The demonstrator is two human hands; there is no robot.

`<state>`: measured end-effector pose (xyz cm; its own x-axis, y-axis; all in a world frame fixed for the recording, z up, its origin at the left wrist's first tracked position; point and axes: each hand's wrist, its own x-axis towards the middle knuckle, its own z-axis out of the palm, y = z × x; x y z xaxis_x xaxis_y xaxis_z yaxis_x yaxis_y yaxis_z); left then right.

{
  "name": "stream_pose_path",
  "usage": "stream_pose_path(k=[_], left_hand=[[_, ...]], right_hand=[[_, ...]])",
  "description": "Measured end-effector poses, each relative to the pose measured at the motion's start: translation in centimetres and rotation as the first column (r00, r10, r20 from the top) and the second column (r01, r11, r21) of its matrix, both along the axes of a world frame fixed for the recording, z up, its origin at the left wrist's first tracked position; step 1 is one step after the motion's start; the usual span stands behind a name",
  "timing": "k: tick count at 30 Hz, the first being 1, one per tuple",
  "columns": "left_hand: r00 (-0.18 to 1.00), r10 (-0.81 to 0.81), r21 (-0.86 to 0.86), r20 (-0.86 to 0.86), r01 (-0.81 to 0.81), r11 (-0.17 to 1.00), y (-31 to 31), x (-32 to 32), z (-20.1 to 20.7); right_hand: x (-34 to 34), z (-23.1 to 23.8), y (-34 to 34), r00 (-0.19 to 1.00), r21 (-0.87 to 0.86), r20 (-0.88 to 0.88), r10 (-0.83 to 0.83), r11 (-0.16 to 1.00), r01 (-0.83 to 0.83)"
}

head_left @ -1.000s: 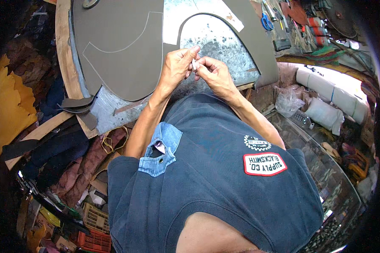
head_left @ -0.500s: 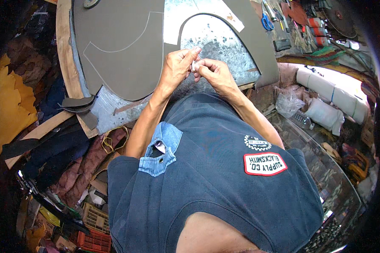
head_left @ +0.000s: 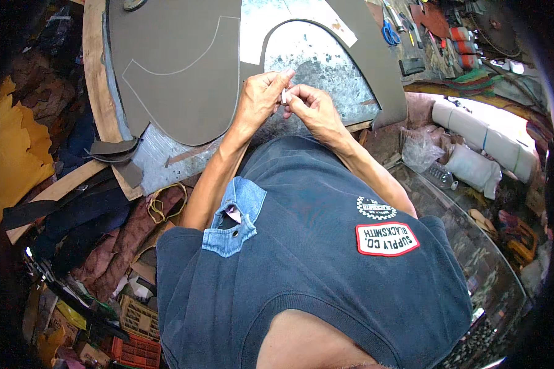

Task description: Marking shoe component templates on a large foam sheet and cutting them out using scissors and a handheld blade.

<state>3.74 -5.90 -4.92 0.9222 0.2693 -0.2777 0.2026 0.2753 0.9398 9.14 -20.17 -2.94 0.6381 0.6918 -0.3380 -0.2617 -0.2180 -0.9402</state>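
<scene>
Above the near edge of the table, both my hands are closed and brought together at the fingertips. A small, narrow white piece (head_left: pixel 284 96) shows between them, too small to tell its kind. My left hand (head_left: pixel 258 98) is curled with thumb and fingers pinched at one side of it. From the other side, the thumb and fingers of my right hand (head_left: pixel 315 111) pinch the piece; the finger pads are hidden. Beyond lies a dark grey-brown sheet (head_left: pixel 178 104) with a pale curved outline drawn on it, and a rounded cut-out in its right part.
The speckled metal tabletop (head_left: pixel 314 61) shows through the cut-out, beside white paper (head_left: pixel 255 34). Blue-handled scissors (head_left: pixel 389 34) and other tools lie at the far right. A wooden strip (head_left: pixel 98 80) edges the table's left side. Yellow hide (head_left: pixel 15 154) hangs at left.
The small white piece has turned slightly between my fingers. Both hands stay nearly in place.
</scene>
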Motion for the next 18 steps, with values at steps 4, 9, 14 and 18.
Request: stream_pose_path(k=[4,9,14,18], left_hand=[[0.999,0.038,-0.035,0.012,-0.038,0.999,-0.12,0.2,-0.13],[1.0,0.018,-0.015,-0.002,-0.018,1.0,0.34,0.0,-0.03],[1.0,-0.006,0.019,-0.017,0.006,1.0,0.42,-0.01,0.1],[1.0,-0.011,0.032,-0.005,0.012,0.999,0.28,-0.05,-0.08]], right_hand=[[0.02,-0.12,0.0,1.0,0.006,-0.018,-0.024,1.0,0.024],[0.51,0.22,-0.02,0.991,-0.009,-0.136,0.017,1.0,-0.018],[0.67,0.57,0.05,0.994,-0.047,-0.093,0.058,0.997,-0.063],[0.66,0.51,-0.03,0.995,-0.014,-0.065,0.069,0.997,-0.07]])
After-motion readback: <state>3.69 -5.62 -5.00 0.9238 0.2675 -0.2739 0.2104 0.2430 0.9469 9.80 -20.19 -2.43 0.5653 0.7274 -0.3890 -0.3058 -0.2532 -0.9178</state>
